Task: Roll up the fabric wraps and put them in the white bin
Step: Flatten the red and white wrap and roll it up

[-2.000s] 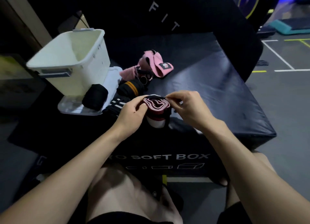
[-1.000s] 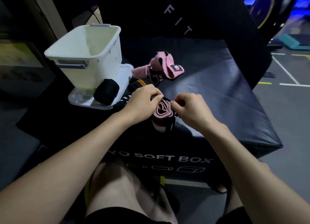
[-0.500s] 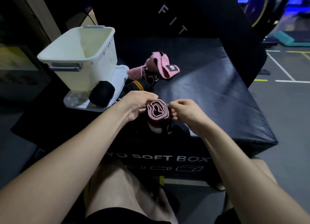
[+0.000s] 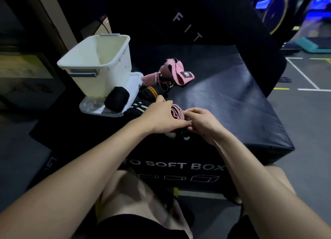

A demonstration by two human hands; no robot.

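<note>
A dark red wrap with pale stripes (image 4: 176,112) is coiled into a roll at the near edge of the black soft box (image 4: 223,110). My left hand (image 4: 162,117) grips the roll from the left and covers much of it. My right hand (image 4: 201,121) pinches its right side and the black tail end below. The white bin (image 4: 100,65) stands at the back left on a clear lid (image 4: 96,108). A rolled black wrap (image 4: 116,99) lies on that lid. Black wraps with orange and white stripes (image 4: 148,95) and loose pink wraps (image 4: 172,74) lie behind my hands.
A tall black padded block with white letters (image 4: 188,29) rises behind the soft box. Grey floor with painted lines (image 4: 302,74) lies to the right. My knees are below the box's front face.
My left hand has closed further over the coiled wrap, hiding most of its spiral. My right hand has shifted down to the tail end. The view has swung slightly.
</note>
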